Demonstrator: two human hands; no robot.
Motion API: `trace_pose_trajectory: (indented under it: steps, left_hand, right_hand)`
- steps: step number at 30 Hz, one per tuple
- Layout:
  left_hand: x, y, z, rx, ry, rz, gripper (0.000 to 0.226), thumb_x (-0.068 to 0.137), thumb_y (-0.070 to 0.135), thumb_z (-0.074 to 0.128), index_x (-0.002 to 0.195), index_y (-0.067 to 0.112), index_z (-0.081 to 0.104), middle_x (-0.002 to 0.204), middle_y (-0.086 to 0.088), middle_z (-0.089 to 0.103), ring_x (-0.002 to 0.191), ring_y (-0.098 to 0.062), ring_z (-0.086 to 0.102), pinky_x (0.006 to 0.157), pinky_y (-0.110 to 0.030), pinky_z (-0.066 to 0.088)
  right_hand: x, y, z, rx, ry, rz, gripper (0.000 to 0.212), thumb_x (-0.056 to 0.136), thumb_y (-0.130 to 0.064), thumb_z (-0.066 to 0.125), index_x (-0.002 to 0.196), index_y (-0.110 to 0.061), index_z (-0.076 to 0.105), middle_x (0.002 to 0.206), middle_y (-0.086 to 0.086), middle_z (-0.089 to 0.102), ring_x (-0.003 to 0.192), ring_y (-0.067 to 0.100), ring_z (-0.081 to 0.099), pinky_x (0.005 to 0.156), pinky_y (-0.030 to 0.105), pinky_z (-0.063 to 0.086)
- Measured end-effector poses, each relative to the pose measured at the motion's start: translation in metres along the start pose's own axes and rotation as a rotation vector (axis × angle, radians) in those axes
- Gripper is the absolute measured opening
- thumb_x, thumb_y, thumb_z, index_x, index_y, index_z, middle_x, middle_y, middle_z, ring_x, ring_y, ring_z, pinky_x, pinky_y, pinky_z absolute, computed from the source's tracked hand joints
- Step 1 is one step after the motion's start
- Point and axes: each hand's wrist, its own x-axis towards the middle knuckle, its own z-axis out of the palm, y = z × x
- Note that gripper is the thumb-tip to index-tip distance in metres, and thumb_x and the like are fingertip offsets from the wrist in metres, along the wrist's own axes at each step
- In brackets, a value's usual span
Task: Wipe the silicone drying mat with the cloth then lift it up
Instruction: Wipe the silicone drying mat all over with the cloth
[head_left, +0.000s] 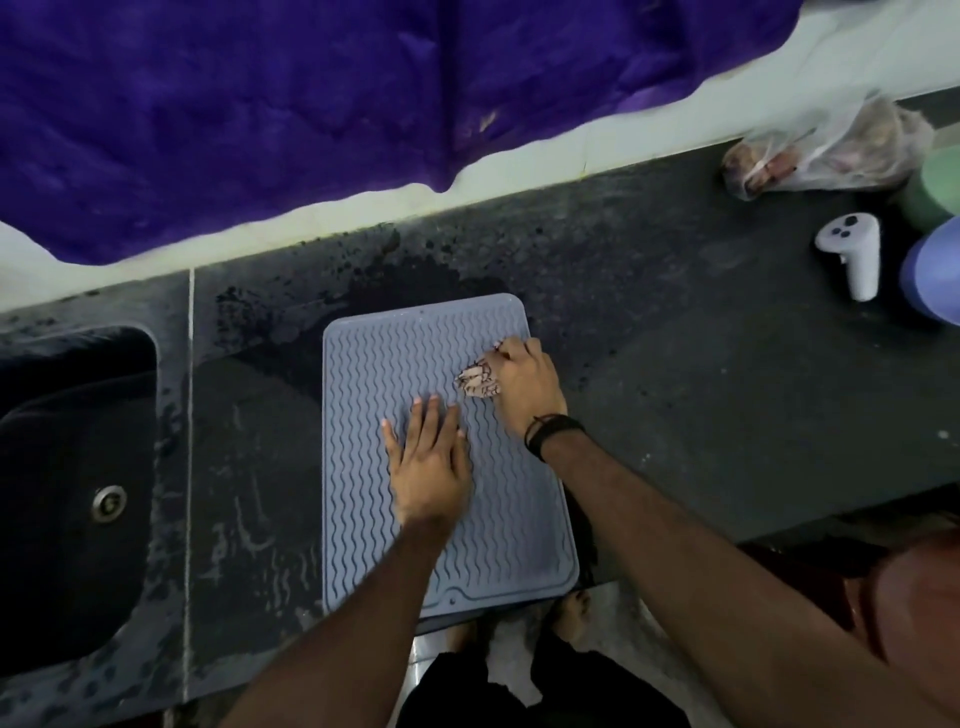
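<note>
Two hands work on the mat (363, 395), a grey-blue ribbed sheet lying flat on the dark counter (675, 374), just right of the sink (78, 467), its near edge at or slightly over the counter's front lip. The left hand (431, 467) lies open and flat, palm down with fingers spread, near the mat's middle; it holds nothing, and its likely purpose is to pin the soft sheet so that it does not slide or bunch under the rubbing. The right hand (524, 384) is closed around the cloth (475, 379), a small crumpled patterned rag, and presses it on the mat near the far right corner. Bunching the rag into a wad probably lets it get down between the wavy ridges.

The wiping step seems to be under way, with the lift not yet begun: every edge of the mat that shows lies down on the counter. Wet-looking patches darken the counter beyond and left of the mat.

Well apart, at the far right, lie a white controller (852, 254), a clear bag (826, 150) and some plastic tubs. A purple sheet (311, 104) hangs over the wall behind. None of these crowds the mat.
</note>
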Motion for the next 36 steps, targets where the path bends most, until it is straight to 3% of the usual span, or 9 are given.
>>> trace_pose_trajectory:
  steps: [4, 7, 13, 18, 21, 26, 31, 36]
  left_hand:
    - [0.001, 0.0, -0.001, 0.03, -0.016, -0.001, 0.054, 0.103, 0.037, 0.028, 0.148, 0.018, 0.051, 0.158, -0.003, 0.042, 0.153, -0.022, 0.027, 0.124, -0.047, -0.013]
    - [0.002, 0.0, -0.001, 0.053, -0.027, -0.005, 0.055, 0.103, 0.037, 0.027, 0.148, 0.018, 0.051, 0.158, -0.002, 0.042, 0.153, -0.02, 0.025, 0.124, -0.047, -0.014]
    - [0.002, 0.002, -0.004, 0.076, -0.085, -0.036, 0.058, 0.103, 0.041, 0.021, 0.154, 0.023, 0.042, 0.163, 0.001, 0.033, 0.155, -0.016, 0.014, 0.122, -0.046, -0.019]
    - [0.002, 0.002, -0.005, 0.093, -0.109, -0.057, 0.058, 0.104, 0.043, 0.019, 0.156, 0.025, 0.037, 0.164, 0.003, 0.03, 0.156, -0.016, 0.01, 0.122, -0.05, -0.018]
    - [0.003, 0.003, -0.007, 0.114, -0.137, -0.069, 0.056, 0.105, 0.043, 0.02, 0.158, 0.027, 0.032, 0.166, 0.005, 0.025, 0.156, -0.015, 0.005, 0.12, -0.05, -0.022]
    - [0.002, 0.001, -0.005, 0.145, -0.181, -0.065, 0.054, 0.108, 0.042, 0.024, 0.16, 0.029, 0.023, 0.168, 0.007, 0.015, 0.156, -0.013, -0.006, 0.116, -0.048, -0.03]
    - [0.004, 0.002, -0.005, 0.092, -0.147, -0.061, 0.052, 0.106, 0.036, 0.039, 0.157, 0.027, 0.034, 0.165, 0.004, 0.027, 0.156, -0.015, 0.004, 0.121, -0.05, -0.021]
    - [0.003, 0.001, -0.005, 0.111, -0.123, -0.064, 0.054, 0.104, 0.039, 0.029, 0.157, 0.027, 0.035, 0.165, 0.005, 0.028, 0.156, -0.017, 0.006, 0.122, -0.054, -0.017]
  right_hand:
    - [-0.023, 0.0, 0.007, 0.005, -0.022, -0.03, 0.042, 0.089, -0.01, 0.051, 0.131, -0.012, 0.05, 0.142, 0.011, 0.037, 0.124, 0.032, 0.037, 0.101, 0.044, 0.041]
    - [-0.041, 0.003, 0.014, 0.055, -0.01, -0.048, 0.042, 0.086, -0.007, 0.053, 0.127, -0.012, 0.055, 0.137, 0.009, 0.043, 0.119, 0.032, 0.041, 0.1, 0.044, 0.042]
    - [0.026, -0.005, 0.004, 0.02, 0.039, -0.09, 0.036, 0.089, -0.008, 0.049, 0.124, -0.011, 0.058, 0.127, 0.009, 0.048, 0.115, 0.03, 0.042, 0.103, 0.04, 0.039]
    - [0.055, 0.001, -0.005, -0.043, -0.018, -0.13, 0.037, 0.088, -0.013, 0.054, 0.125, -0.014, 0.06, 0.13, 0.009, 0.046, 0.119, 0.033, 0.04, 0.104, 0.042, 0.039]
    - [0.055, 0.022, -0.011, -0.024, 0.0, -0.023, 0.044, 0.086, -0.012, 0.056, 0.13, -0.014, 0.056, 0.131, 0.011, 0.044, 0.118, 0.034, 0.039, 0.099, 0.045, 0.043]
    - [0.066, 0.03, -0.016, 0.005, 0.076, 0.182, 0.038, 0.087, -0.008, 0.057, 0.125, -0.009, 0.058, 0.126, 0.014, 0.046, 0.116, 0.034, 0.041, 0.094, 0.043, 0.045]
    - [0.087, -0.015, -0.014, 0.015, 0.015, 0.03, 0.036, 0.087, -0.007, 0.058, 0.123, -0.011, 0.061, 0.131, 0.01, 0.043, 0.117, 0.034, 0.039, 0.096, 0.043, 0.045]
    - [0.091, -0.004, -0.016, -0.051, -0.015, 0.048, 0.036, 0.088, -0.009, 0.057, 0.124, -0.014, 0.061, 0.132, 0.011, 0.042, 0.12, 0.035, 0.039, 0.098, 0.045, 0.044]
